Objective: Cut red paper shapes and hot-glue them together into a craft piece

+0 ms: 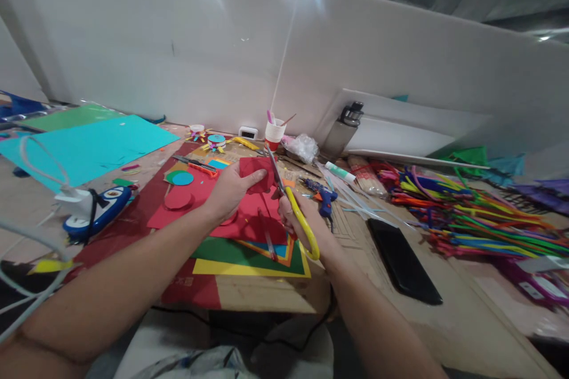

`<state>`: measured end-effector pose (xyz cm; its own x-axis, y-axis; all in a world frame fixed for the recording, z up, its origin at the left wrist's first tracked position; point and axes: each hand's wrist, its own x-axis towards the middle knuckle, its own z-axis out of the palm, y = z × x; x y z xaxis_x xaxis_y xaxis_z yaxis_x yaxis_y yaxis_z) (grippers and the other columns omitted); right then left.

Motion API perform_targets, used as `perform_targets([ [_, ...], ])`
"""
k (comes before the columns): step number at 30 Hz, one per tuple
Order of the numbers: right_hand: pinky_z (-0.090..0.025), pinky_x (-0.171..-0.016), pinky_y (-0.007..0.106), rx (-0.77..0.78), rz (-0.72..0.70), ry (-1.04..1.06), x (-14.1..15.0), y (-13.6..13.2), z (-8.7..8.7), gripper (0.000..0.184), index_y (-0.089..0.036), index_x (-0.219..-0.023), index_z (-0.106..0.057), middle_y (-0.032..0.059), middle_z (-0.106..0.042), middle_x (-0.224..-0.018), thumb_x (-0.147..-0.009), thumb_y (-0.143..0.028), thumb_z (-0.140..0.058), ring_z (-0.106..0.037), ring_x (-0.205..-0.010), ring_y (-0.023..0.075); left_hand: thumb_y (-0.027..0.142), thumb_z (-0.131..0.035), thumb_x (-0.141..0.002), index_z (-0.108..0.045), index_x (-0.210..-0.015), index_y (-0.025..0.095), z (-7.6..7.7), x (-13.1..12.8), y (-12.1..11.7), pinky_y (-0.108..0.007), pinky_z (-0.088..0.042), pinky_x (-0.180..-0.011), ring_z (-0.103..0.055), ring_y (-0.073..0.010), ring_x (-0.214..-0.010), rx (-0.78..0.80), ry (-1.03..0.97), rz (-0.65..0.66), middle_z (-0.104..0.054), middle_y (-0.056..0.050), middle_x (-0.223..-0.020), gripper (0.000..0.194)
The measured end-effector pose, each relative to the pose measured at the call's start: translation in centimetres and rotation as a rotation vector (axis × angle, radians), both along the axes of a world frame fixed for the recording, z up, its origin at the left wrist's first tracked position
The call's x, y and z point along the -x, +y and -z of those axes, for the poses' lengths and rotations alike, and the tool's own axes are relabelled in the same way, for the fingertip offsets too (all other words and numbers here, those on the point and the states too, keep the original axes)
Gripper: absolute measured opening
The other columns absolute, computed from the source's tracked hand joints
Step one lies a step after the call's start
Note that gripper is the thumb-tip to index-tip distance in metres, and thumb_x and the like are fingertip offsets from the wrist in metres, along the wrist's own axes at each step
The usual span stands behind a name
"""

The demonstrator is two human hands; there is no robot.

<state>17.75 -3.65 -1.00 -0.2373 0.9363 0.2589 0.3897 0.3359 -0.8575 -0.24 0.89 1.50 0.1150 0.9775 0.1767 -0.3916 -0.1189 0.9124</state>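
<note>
My left hand [229, 189] pinches a small piece of red paper [256, 167], thumb on top. My right hand [291, 216] is closed on scissors with yellow handles [306, 228]; their blades stand at the right edge of the red piece. Whether the blades touch the paper I cannot tell for sure. Under both hands lies a large red sheet [246, 228] on a stack of coloured sheets, with a green sheet [213, 251] and a yellow sheet [249, 269] showing below. A pen [267, 235] rests on the red sheet, and a blue paper circle [182, 177] lies left of my left hand.
A blue glue gun [326, 200], a black phone [402, 260] and a pile of pipe cleaners [480, 207] lie to the right. Behind stand paper cups [275, 130] and a bottle [341, 133]. On the left are a cyan sheet [98, 148] and a blue power strip [98, 213] with cables.
</note>
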Motion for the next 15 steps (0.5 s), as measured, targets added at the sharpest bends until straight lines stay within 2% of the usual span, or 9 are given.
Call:
perform_targets([
  [8,-0.039,-0.053,0.027,0.017,-0.009,-0.004,0.26,-0.37,-0.89,0.049,-0.023,-0.085,-0.05,-0.0022,-0.045,-0.062,-0.093,-0.072,-0.046,-0.047,-0.059,0.0152,0.039,-0.09,-0.065,-0.073,-0.092,0.016,-0.28,-0.12,-0.22,-0.033,-0.057,-0.074,-0.07,-0.0181,-0.071,0.006,-0.028,0.003,-0.076,-0.005,-0.084,0.038],
  [15,-0.037,-0.051,0.026,0.03,-0.009,0.024,0.22,-0.42,-0.73,0.046,-0.023,-0.09,-0.052,-0.0035,-0.043,-0.062,-0.093,-0.068,-0.047,-0.042,-0.055,0.0133,0.037,-0.088,-0.069,-0.074,-0.096,0.016,-0.2,0.11,-0.07,-0.034,-0.057,-0.076,-0.071,-0.0191,-0.073,-0.013,-0.004,0.008,-0.076,-0.005,-0.083,0.037],
])
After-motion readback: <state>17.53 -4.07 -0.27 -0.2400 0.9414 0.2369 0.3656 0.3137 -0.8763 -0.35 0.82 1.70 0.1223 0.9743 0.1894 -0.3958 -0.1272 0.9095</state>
